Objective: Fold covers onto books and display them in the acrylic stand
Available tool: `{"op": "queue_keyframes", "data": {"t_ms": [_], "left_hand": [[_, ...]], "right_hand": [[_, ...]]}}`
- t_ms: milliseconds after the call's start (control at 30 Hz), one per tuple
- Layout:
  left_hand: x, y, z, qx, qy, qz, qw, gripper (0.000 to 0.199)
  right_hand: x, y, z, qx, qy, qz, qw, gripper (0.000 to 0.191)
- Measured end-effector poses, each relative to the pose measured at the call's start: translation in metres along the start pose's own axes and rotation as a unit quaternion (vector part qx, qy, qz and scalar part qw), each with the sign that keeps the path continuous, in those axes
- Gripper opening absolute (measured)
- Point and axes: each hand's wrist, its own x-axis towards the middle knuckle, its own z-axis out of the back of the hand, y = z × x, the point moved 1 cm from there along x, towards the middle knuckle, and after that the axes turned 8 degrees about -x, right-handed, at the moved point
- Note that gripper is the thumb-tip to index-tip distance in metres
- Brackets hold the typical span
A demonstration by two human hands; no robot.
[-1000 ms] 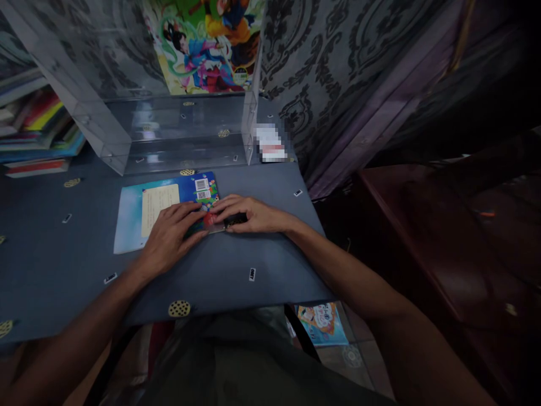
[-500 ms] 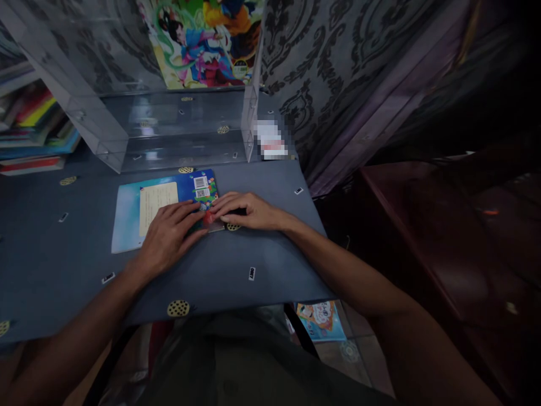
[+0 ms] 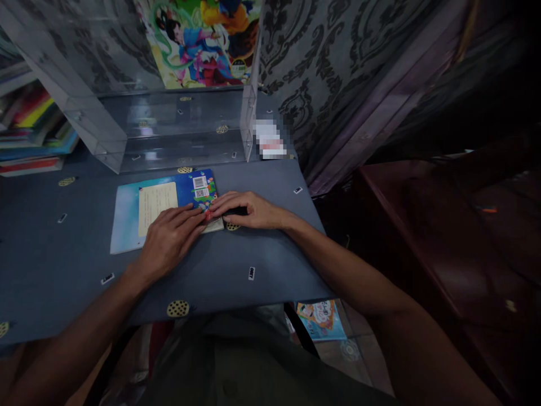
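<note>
A blue picture book [image 3: 124, 217] lies on the cloth-covered table, its back cover with a barcode and a cream text panel facing up. My left hand [image 3: 171, 234] rests flat over the book's lower middle, fingers stretched out and close together. At the book's right edge, my right hand [image 3: 249, 210] has its fingers curved, thumb and fingertips closed at the lower right corner of the cover. A pale page area shows under that corner. The left fingertips almost meet the right ones and partly hide the cover.
Behind the book stands a clear acrylic rack [image 3: 249, 121] with a colourful picture book [image 3: 203, 48] in it. More books [image 3: 40, 124] are piled at the left. A pixelated white item [image 3: 270, 138] lies right of the rack. Below the table edge is another book [image 3: 321, 318].
The left fingers have shifted slightly, and more of the pale area shows at the book's lower right corner. The right hand stays nearly in place.
</note>
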Motion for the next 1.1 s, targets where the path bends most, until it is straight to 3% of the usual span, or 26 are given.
{"op": "queue_keyframes", "data": {"t_ms": [533,767,1100], "left_hand": [[0.004,0.001,0.003,-0.064,-0.020,0.032,0.997,0.037],[0.007,0.000,0.007,-0.086,-0.005,0.048,0.995,0.039],[0.005,0.000,0.002,-0.034,-0.039,-0.007,0.999,0.034]], "right_hand": [[0.001,0.000,-0.006,-0.012,-0.038,-0.033,0.999,0.023],[0.002,-0.001,-0.006,-0.018,-0.038,-0.051,0.998,0.024],[0.004,-0.007,-0.013,-0.011,-0.070,-0.034,0.997,0.019]]}}
